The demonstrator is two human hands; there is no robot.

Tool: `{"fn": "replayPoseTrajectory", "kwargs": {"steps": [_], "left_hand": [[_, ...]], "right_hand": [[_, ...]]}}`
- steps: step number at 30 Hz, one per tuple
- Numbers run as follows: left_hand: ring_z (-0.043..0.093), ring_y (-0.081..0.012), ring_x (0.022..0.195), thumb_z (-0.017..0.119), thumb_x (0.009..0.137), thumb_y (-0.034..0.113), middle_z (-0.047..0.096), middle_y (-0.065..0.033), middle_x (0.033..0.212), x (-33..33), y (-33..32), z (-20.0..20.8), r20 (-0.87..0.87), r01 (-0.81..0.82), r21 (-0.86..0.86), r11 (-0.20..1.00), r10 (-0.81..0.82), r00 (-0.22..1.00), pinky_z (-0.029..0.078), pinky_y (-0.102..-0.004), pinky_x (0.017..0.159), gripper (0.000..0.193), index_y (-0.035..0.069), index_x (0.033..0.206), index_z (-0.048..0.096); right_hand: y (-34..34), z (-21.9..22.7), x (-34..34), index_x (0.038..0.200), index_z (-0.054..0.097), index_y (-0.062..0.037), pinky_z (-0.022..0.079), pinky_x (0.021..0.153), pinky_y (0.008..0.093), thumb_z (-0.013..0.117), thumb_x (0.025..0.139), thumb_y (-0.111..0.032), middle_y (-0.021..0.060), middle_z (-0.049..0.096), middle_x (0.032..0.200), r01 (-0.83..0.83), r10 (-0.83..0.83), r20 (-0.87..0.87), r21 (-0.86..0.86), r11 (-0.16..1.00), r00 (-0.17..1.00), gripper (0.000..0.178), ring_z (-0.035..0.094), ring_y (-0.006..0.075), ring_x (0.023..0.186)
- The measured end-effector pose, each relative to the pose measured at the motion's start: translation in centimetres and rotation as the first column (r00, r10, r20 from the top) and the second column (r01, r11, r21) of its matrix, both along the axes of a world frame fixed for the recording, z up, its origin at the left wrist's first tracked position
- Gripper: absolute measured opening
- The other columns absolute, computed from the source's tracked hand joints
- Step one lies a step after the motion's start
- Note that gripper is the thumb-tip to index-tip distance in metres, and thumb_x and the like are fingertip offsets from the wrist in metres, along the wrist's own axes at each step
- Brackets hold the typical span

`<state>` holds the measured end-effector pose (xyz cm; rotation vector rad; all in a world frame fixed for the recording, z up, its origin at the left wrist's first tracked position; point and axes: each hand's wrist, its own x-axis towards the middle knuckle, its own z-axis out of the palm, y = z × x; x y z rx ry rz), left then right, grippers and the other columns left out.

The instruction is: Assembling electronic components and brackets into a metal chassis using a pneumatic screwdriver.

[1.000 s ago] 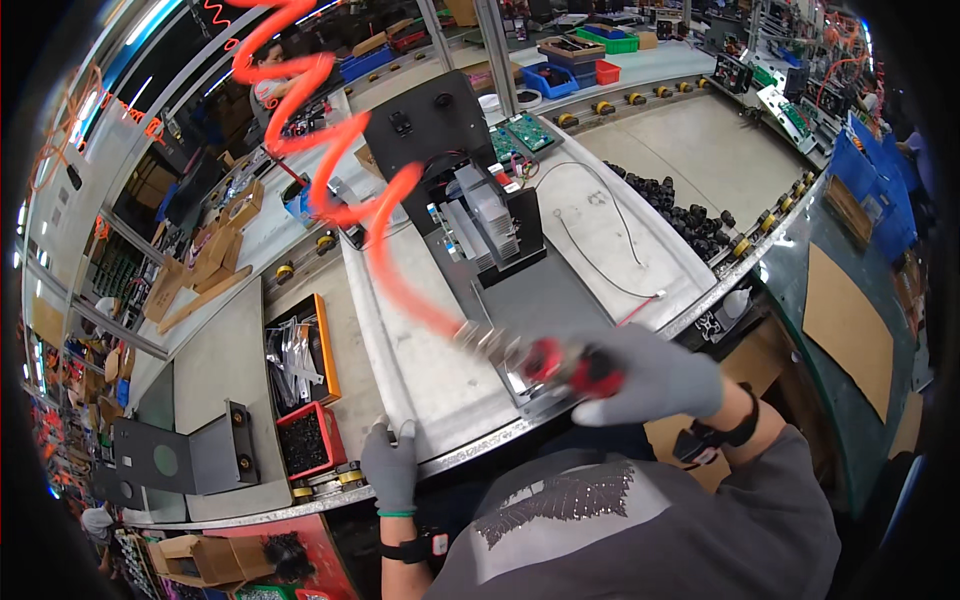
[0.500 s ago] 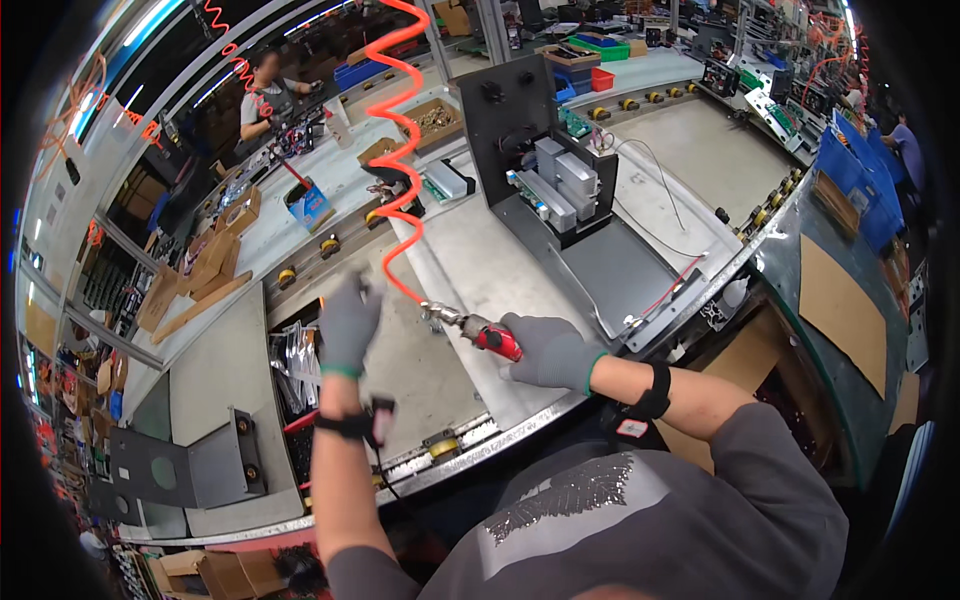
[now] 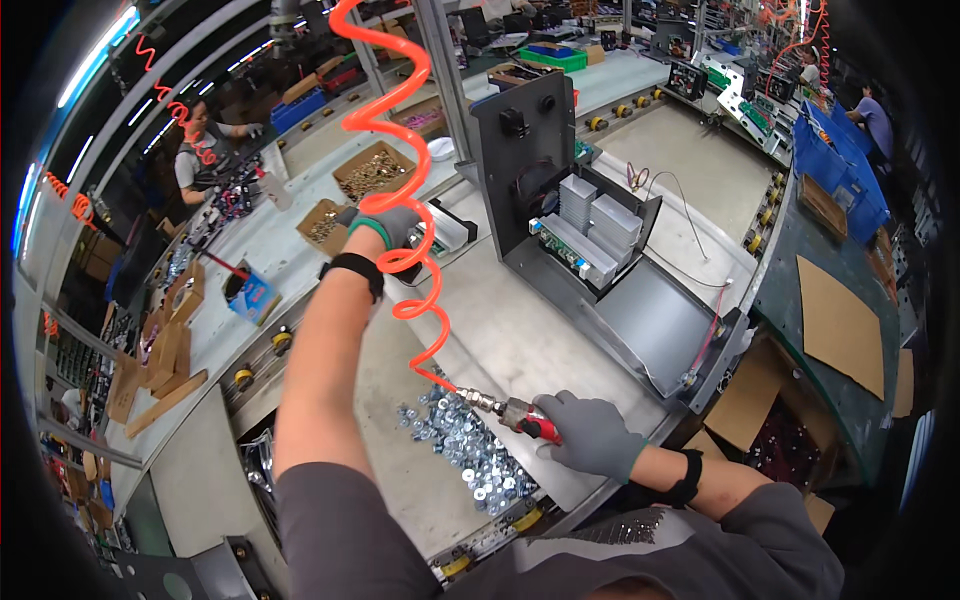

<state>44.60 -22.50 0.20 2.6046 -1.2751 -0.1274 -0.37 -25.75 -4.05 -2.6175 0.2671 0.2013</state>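
My right hand (image 3: 597, 437), in a grey glove, is closed around a red air screwdriver (image 3: 540, 426) joined to a coiled orange hose (image 3: 440, 330). My left hand (image 3: 392, 227), gloved too, reaches far forward behind the hose coils. It is beside a small cardboard box of fasteners (image 3: 324, 226) and a silver-and-green part (image 3: 452, 236); its fingers are mostly hidden. A black metal case (image 3: 520, 130) stands ahead, its panel upright, with grey finned blocks (image 3: 600, 225) inside. Small silvery fasteners (image 3: 470, 450) lie heaped by the pale sheet (image 3: 510, 345) under the screwdriver.
Behind my left hand is a larger box of brassy fasteners (image 3: 372, 172). A blue box (image 3: 252, 298) sits to the left. A co-worker (image 3: 205, 150) stands across the line at far left. Brown cardboard (image 3: 840, 320) lies on the green surface at right.
My left hand has moved forward to the boxes. My right hand and the screwdriver have shifted lower in the picture. A fastener heap shows where the surface looked mostly bare before. The view has shifted.
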Motion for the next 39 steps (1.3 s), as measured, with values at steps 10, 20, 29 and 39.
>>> {"fn": "replayPoseTrajectory", "kwargs": {"steps": [10,20,29,39], "left_hand": [[0.07,-0.0315,0.084,0.075,0.068,0.008,0.072,-0.0136,0.089,-2.5,-2.6,4.8,0.222,0.25,0.631,0.734,-0.48,0.848,0.055,-0.0394,0.075,0.022,0.008,0.09,0.074],[0.065,-0.0317,0.109,0.078,0.064,0.013,0.067,-0.0131,0.118,-5.4,-8.5,5.0,0.035,0.198,0.811,0.551,-0.384,0.923,0.054,-0.0388,0.089,0.075,0.017,0.136,0.054],[0.067,-0.0312,0.1,0.081,0.056,0.023,0.07,-0.0135,0.105,-7.6,-7.6,3.6,0.236,0.132,0.809,0.573,-0.521,0.82,0.055,-0.0384,0.082,0.089,0.015,0.139,0.05],[0.065,-0.0349,0.102,0.08,0.059,0.016,0.069,-0.0165,0.1,-2.7,-2.0,0.1,0.284,0.255,0.504,0.825,-0.437,0.853,0.053,-0.0435,0.084,0.078,0.015,0.134,0.057]], "right_hand": [[-3.0,-0.6,2.0,0.124,0.049,-0.0154,0.052,0.073,0.0447,0.073,0.077,-0.032,0.0119,0.061,0.108,0.104,-0.097,-0.05,0.17,0.98,0.994,0.056,0.066,0.0323,0.089],[-0.8,0.1,3.6,0.12,0.047,-0.0153,0.051,0.072,0.0468,0.069,0.08,-0.025,0.0136,0.059,0.101,0.005,-0.011,0.045,0.115,0.993,0.999,0.047,0.066,0.0344,0.082],[-2.0,-1.1,4.0,0.123,0.048,-0.011,0.053,0.069,0.0474,0.066,0.078,-0.022,0.0139,0.059,0.103,0.082,-0.082,-0.007,0.098,0.992,0.997,0.05,0.066,0.0344,0.082],[-1.8,-1.7,4.2,0.133,0.043,-0.0123,0.052,0.071,0.0469,0.067,0.082,-0.036,0.0176,0.058,0.108,0.217,-0.217,0.028,0.003,0.976,0.976,0.061,0.066,0.0361,0.085]]}}
